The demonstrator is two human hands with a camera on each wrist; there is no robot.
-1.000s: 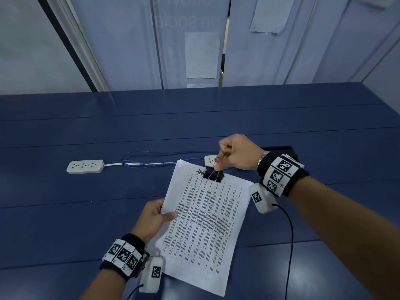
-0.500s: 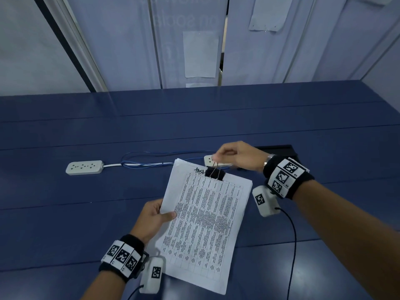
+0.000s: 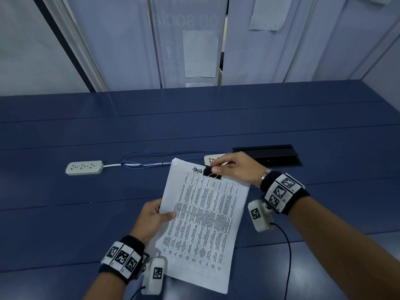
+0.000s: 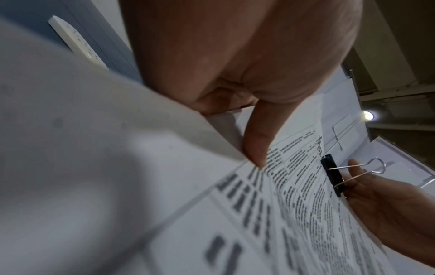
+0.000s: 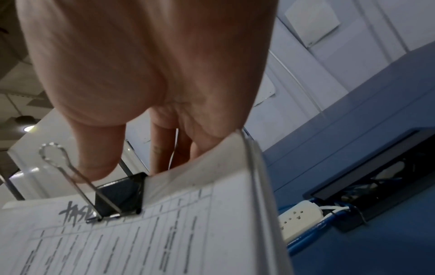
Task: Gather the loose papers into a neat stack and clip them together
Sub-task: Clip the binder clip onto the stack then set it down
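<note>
A stack of printed papers (image 3: 205, 224) hangs tilted above the blue table (image 3: 86, 213). My left hand (image 3: 161, 213) grips its left edge, with the thumb (image 4: 255, 148) on the top sheet and the fingers underneath. A black binder clip (image 3: 213, 172) sits on the stack's top edge, over the handwritten heading. My right hand (image 3: 216, 167) pinches the clip: the thumb (image 5: 98, 163) lies against the front wire handle (image 5: 70, 167) and the fingers reach behind the papers. The clip (image 4: 333, 175) has its front handle standing out past the paper edge. The back handle is hidden.
On the table beyond the papers lie a white power strip (image 3: 84, 167), loops of blue cable (image 3: 151, 163) and a second power strip (image 3: 211, 159) partly behind my right hand. A black open cable hatch (image 3: 268, 154) is set into the table at the right.
My right hand has come down from pinching the wire handles from above to lying beside the clip, wrist swung right. The papers and my left hand have hardly moved.
</note>
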